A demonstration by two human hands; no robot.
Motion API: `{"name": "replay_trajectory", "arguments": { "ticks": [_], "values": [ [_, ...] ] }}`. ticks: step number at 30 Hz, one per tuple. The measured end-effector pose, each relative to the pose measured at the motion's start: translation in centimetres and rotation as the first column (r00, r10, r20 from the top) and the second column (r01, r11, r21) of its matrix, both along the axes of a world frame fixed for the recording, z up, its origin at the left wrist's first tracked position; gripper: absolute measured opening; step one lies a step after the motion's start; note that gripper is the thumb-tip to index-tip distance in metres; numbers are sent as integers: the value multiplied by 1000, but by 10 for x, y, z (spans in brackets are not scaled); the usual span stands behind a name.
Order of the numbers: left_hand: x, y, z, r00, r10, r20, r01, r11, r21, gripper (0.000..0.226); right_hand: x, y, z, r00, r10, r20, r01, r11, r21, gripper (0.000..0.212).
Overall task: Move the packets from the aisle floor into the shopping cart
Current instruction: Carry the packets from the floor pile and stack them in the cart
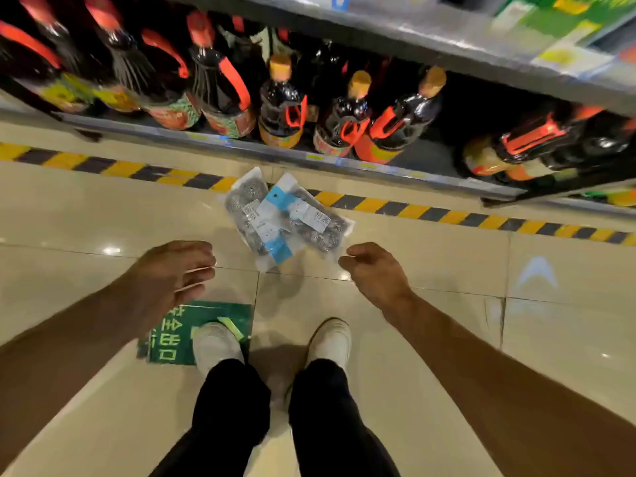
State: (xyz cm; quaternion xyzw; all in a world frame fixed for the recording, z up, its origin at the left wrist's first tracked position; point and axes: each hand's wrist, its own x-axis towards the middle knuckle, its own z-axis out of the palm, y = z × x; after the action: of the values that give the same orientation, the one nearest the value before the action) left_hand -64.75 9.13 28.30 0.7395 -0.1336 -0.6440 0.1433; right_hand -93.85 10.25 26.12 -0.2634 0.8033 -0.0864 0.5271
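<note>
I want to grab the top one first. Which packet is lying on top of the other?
The right packet, the one nearer the right hand. Its blue-banded edge covers part of the left packet, which pokes out from under it toward the shelf.

The clearest writing is on the green floor sign (199, 330), stuck to the tiles under the person's left shoe (216, 346): white Chinese characters that read 安全出口, seen upside down from the head view, beside a pale arrow. Beyond the sign, toward the shelf, the packets (285, 216) carry white and blue labels with print too small to read. The bottle labels (227, 123) on the shelf are blurred.
</note>
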Motion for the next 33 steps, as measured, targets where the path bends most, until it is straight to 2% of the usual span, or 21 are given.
{"name": "replay_trajectory", "arguments": {
  "ticks": [3,5,7,9,11,13,15,17,19,20,22,24,26,31,33],
  "values": [
    [1,4,-91,995,92,32,-94,993,69,9,-14,-21,-85,976,193,-102,-195,981,-7,35],
    [-5,1,-145,988,154,18,-155,987,44,10,-21,-29,-139,923,326,-202,-339,940,-32,52],
    [-10,2,-192,973,229,27,-229,973,24,10,-21,-32,-184,893,380,-240,-402,914,-49,58],
    [-21,-2,-235,975,216,50,-217,976,22,9,-20,-39,-216,908,353,-224,-377,923,-74,57],
    [-31,-10,-275,988,118,99,-120,993,8,22,-20,-52,-248,893,379,-243,-409,909,-83,62],
    [-41,-19,-304,990,25,139,-25,1000,-5,52,-15,-67,-270,822,476,-313,-514,856,-46,78],
    [-50,-27,-326,989,53,140,-50,999,-20,73,-11,-82,-290,741,568,-358,-604,797,13,88],
    [-54,-32,-346,981,89,170,-82,995,-48,80,-9,-93,-305,689,636,-347,-653,753,85,95],
    [-53,-32,-357,970,115,213,-101,992,-73,80,-7,-98,-314,661,671,-337,-667,731,147,99],
    [-53,-32,-358,969,135,208,-121,989,-81,70,-7,-98,-316,656,685,-317,-670,722,172,96],
    [-54,-30,-355,981,160,105,-155,986,-53,48,-14,-96,-317,698,673,-245,-648,739,183,81],
    [-55,-27,-342,984,176,26,-176,984,-30,45,-25,-93,-310,755,622,-206,-601,783,161,66],
    [-49,-22,-325,984,179,8,-178,983,-42,42,-29,-88,-288,787,589,-183,-569,808,155,53],
    [-35,8,-250,992,113,-60,-114,993,-23,27,-21,-64,-209,884,441,-156,-439,897,48,51],
    [-28,22,-207,992,91,-88,-93,995,-21,31,-14,-54,-170,918,376,-130,-376,926,26,45]
  ]
}}
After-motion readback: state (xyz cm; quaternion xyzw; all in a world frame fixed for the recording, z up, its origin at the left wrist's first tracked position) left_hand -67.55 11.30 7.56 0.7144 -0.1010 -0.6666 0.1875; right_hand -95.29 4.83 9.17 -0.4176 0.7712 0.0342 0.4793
